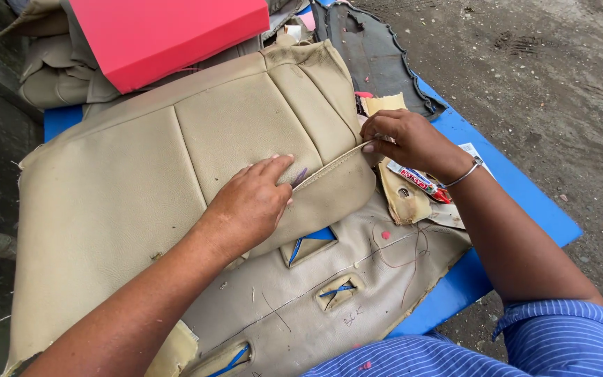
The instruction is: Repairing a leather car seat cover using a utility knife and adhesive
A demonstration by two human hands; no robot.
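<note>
Head view: we see a beige seat cover (127, 188) spread across a blue table (525, 202), reaching from the table's left edge to about its middle. Its flap edge is folded over, so the grey underside (357, 279) faces up along the near edge.

Left hand (252, 202) lies flat on the cover, palm down. Fingers are loosely together, not curled around anything. Fingertips sit right at the stitched seam of the flap, touching the beige material. A small dark sliver shows just past the fingertips; we can't tell what it is.

Right hand (406, 139) is at the far end of the same flap, near the table's right edge. Thumb and forefinger are pressed together, pinching the thin seam edge of the cover. The other fingers are curled in. A metal bangle (465, 173) sits on that wrist.

The underside shows three rectangular cutouts (308, 244) with blue table visible through them, plus loose reddish thread (399, 258) lying on it.

Just beside the right hand: a scrap of yellow foam (385, 103), a torn beige piece (403, 199) and a small printed tube (417, 180), all near the right edge.

Far edge of the table: a red box (169, 35) resting on more beige covers (50, 63), and a dark grey cover (371, 49) towards the far right corner.

Bare dirt ground (546, 77) surrounds the table. Blue striped shirt sleeve (567, 335) at bottom right.
</note>
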